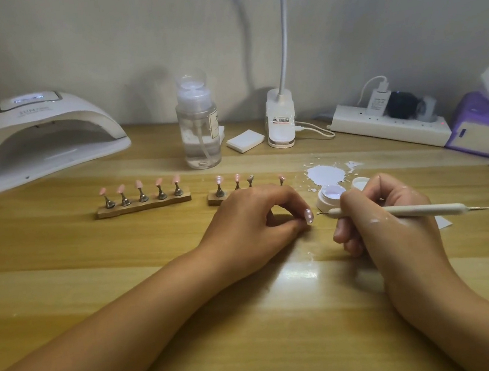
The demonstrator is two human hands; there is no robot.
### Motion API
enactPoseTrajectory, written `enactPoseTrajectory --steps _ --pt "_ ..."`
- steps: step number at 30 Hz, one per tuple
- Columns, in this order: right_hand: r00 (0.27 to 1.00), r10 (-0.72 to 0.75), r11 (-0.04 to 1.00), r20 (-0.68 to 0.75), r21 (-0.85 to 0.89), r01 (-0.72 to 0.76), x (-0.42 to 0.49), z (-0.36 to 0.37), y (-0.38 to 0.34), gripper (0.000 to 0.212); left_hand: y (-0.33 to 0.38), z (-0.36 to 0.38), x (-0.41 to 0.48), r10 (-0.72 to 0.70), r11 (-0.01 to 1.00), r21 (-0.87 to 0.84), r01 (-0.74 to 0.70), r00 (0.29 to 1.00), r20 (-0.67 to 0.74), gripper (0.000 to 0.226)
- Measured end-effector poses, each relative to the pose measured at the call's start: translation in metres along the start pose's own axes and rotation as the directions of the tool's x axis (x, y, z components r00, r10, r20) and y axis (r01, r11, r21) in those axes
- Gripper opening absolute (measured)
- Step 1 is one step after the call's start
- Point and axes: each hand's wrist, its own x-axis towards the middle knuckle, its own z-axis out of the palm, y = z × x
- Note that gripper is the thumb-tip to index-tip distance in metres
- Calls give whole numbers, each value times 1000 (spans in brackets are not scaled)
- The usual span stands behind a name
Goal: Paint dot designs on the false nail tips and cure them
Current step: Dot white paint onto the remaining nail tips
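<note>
The left hand (252,225) pinches a pink nail tip (308,216) at its fingertips. The right hand (379,213) grips the dotting pen (413,208), whose point sits just beside the tip.

The left hand (248,219) hides most of the base of the second nail stand (214,201). The purple tissue box (471,109) is cut by the right edge, the lamp neck (284,38) by the top.

1 camera, worn on the person's head, looked forward and down, close over the left hand (252,225) and right hand (383,222), toward the wall (123,45).
</note>
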Motion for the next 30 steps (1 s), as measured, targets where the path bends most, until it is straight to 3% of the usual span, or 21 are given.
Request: enactPoseTrajectory --steps 15,30 --pt "998 35 994 50 -100 -30 0 0 2 35 2 -1 -1 18 999 44 -18 1000 -2 20" --pt "998 33 995 48 -92 -28 1 1 3 28 0 0 -1 26 998 52 -26 1000 -1 16"
